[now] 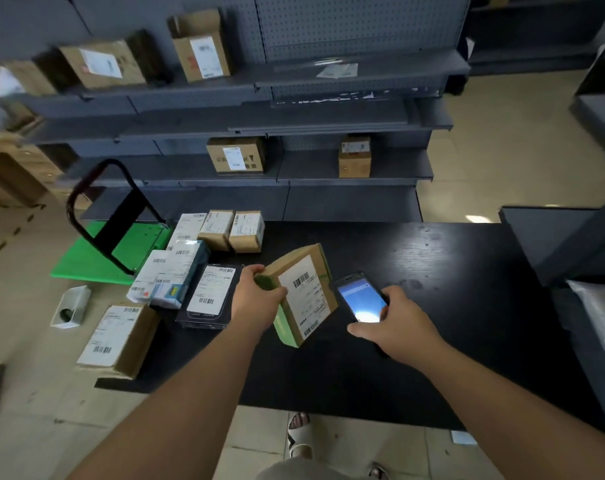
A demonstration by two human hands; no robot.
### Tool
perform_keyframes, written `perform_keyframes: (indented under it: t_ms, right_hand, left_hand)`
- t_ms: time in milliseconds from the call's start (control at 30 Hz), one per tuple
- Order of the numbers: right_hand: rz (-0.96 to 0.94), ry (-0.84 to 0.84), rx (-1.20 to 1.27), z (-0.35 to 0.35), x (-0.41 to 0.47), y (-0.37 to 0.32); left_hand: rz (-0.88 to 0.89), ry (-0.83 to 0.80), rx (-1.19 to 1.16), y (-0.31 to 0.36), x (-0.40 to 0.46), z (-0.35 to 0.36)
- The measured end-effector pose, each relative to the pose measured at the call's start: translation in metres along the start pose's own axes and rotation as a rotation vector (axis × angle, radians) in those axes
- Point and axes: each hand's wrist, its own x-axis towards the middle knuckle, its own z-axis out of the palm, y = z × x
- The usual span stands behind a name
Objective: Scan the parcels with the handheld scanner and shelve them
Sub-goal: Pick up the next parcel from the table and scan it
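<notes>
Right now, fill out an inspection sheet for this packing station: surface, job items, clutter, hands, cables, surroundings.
Surface: black table, right half bare.
Job's things: held parcel, tilted, label facing up; handheld scanner, screen lit; unshelved parcels clustered on the table's left side; large labelled box at the near left corner.
Clutter: small white open box on the floor.
Hands: left hand grips the held parcel by its edge; right hand holds the scanner beside it.
Cables: nothing seen.
Surroundings: grey shelving behind, holding several shelved boxes; green trolley left of the table.
</notes>
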Motion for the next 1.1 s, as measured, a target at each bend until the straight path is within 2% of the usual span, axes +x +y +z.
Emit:
perform_keyframes:
  t_ms: [200,567,833,1100]
  right_hand:
    - [-0.081,-0.123,-0.092,-0.020,-0.015,-0.006]
    - [-0.172,-0.001,-0.097,-0.029,-0.024,-0.051]
    - [-0.156,0.019,-0.044,-0.020,-0.030,-0.068]
    - [-0.161,0.049,-0.103,-0.016,-0.033,-0.074]
  left_hand:
    - [0.123,0.015,0.000,0.025,-0.009,-0.009]
    - [0.258,-0.015,-0.020,0.057,0.013,-0.041]
    - [0.286,-0.008,-0.004,0.062,0.028,-0.056]
    - [0.296,0.003,0.006,0.063,0.034,-0.057]
